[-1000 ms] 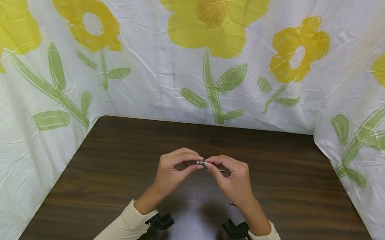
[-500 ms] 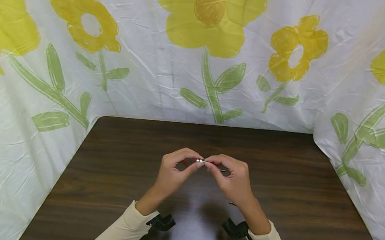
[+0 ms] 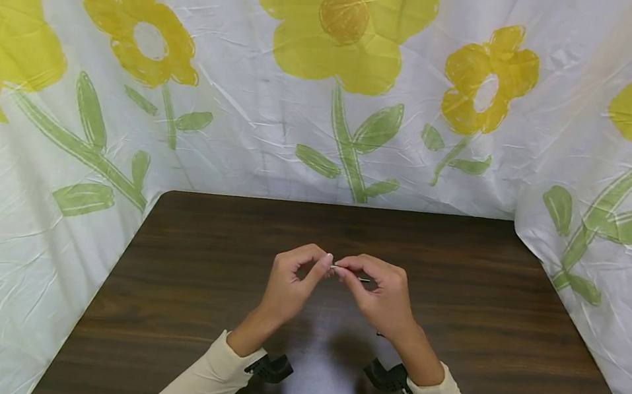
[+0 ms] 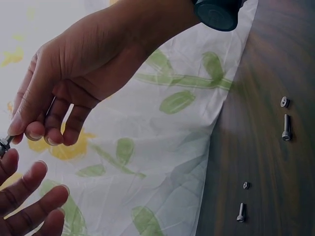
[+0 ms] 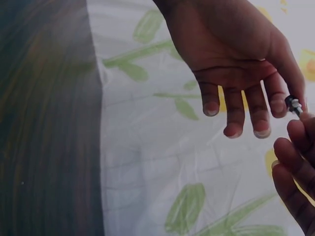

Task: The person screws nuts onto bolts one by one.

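Observation:
In the head view my left hand (image 3: 287,286) and my right hand (image 3: 386,299) meet at their fingertips above the table. My right thumb and index finger pinch the shank of a small metal bolt (image 3: 334,266). On its left end sits a silver nut (image 5: 296,104) beside a dark end piece, seen in the right wrist view. My left thumb and index finger hold this end, the thumb lying across it and hiding most of it from the head view. The other fingers of both hands are spread loosely.
The dark wooden table (image 3: 190,287) carries a larger bolt (image 4: 286,129) with a loose nut (image 4: 285,102), and a smaller bolt (image 4: 241,213) with a loose nut (image 4: 246,185). A flowered white curtain (image 3: 228,132) surrounds the table's back and sides.
My left hand has shifted slightly right, and its thumb has rolled upward over the fingertip, covering the nut end that showed before. My right hand stays in place.

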A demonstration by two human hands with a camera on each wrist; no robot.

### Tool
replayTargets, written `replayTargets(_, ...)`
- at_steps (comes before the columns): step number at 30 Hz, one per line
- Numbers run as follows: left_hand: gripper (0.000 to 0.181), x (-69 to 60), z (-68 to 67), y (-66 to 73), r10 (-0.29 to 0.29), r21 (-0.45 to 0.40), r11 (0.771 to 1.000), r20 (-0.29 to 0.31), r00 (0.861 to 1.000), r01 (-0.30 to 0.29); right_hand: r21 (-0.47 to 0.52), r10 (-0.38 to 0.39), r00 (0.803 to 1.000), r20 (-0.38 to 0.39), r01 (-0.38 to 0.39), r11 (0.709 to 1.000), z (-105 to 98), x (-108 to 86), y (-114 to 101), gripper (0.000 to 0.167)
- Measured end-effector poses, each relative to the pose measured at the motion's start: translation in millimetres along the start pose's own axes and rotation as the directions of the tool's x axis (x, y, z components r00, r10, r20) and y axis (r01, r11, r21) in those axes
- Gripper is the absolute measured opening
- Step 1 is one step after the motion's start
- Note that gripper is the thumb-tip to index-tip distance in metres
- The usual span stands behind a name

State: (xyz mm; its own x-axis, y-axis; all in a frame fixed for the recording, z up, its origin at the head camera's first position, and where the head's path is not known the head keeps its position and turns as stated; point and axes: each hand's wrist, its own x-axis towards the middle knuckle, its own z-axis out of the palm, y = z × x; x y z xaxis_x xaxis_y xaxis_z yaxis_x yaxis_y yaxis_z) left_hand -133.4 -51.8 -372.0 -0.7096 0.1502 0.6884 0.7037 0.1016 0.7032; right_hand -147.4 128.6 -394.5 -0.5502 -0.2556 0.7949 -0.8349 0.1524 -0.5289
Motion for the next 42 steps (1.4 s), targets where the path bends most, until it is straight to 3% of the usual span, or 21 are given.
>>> replayTargets(5, 0.028, 1.2, -0.1, 0.3, -0.012, 0.0, 1.0, -0.004, 1.0, 0.012, -0.007, 0.003, 1.0, -0.006, -0.003, 1.0, 0, 0.1, 0, 0.025)
replayTargets(9, 0.023, -0.9, -3.2, -2.9, -0.013, -0.009, 1.0, -0.014, 1.0, 0.013, -0.009, 0.01, 1.0, -0.014, -0.01, 1.0, 1, 0.2, 0, 0.025)
replayTargets(13, 0.014, -7.1, -5.4, -17.6, 0.06, -0.017, 0.998, -0.017, 0.998, -0.06, -0.006, 0.014, 1.0, -0.015, -0.015, 1.0, 0, -0.1, 0, 0.025)
replayTargets(18, 0.03, -12.8, -6.9, -40.6, 0.167, -0.025, 0.986, -0.01, 0.986, -0.167, -0.011, 0.015, 1.0, -0.013, -0.015, 1.0, -1, -0.9, 0, 0.025)
replayTargets(24, 0.039, -12.2, -8.3, -44.6, 0.221, -0.03, 0.975, 0.009, 0.975, -0.221, -0.005, -0.009, 1.0, -0.021, 0.009, 1.0, 0, -1.3, 2, 0.028)
replayTargets(42, 0.019, -9.0, -7.0, -44.6, 0.195, -0.009, 0.981, -0.01, 0.981, -0.195, 0.004, -0.005, 1.0, -0.005, 0.005, 1.0, 0, -0.7, 2, 0.025)
